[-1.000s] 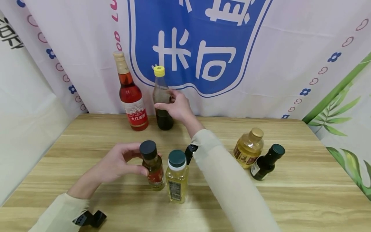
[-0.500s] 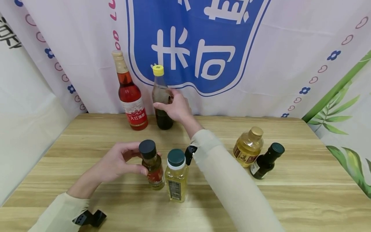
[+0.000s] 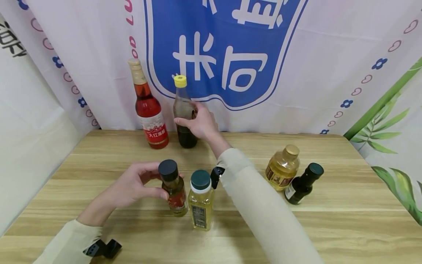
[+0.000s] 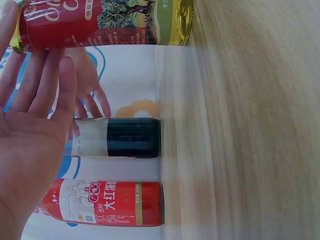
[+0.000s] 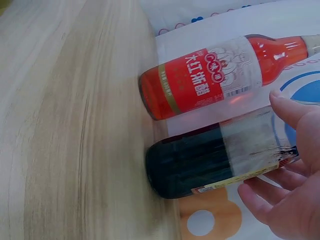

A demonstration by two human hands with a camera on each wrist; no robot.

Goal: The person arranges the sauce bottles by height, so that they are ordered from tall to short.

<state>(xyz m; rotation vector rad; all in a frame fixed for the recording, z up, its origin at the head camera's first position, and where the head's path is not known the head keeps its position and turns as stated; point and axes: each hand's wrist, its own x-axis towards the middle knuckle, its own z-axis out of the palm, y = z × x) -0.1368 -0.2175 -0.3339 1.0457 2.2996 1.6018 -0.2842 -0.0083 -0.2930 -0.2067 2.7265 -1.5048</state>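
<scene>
My left hand (image 3: 136, 185) holds a small black-capped olive oil bottle (image 3: 177, 201) upright on the table, thumb on the near side and fingers passing behind. In the left wrist view the bottle's red label (image 4: 95, 22) faces the camera. Farther back, my right hand (image 3: 205, 123) reaches round a yellow-capped bottle of dark liquid (image 3: 187, 137); the thumb lies across its front and the other fingers go behind. That bottle stands next to a tall red vinegar bottle (image 3: 155, 128). A square bottle of pale oil (image 3: 201, 211) with a green cap stands just right of the olive oil.
On the right side of the wooden table (image 3: 346, 176) stand a gold-capped oil bottle (image 3: 283, 168) and a small dark bottle (image 3: 301, 187), close together. A printed curtain (image 3: 316, 66) hangs behind the table's back edge. My right forearm (image 3: 260, 205) crosses beside the square bottle.
</scene>
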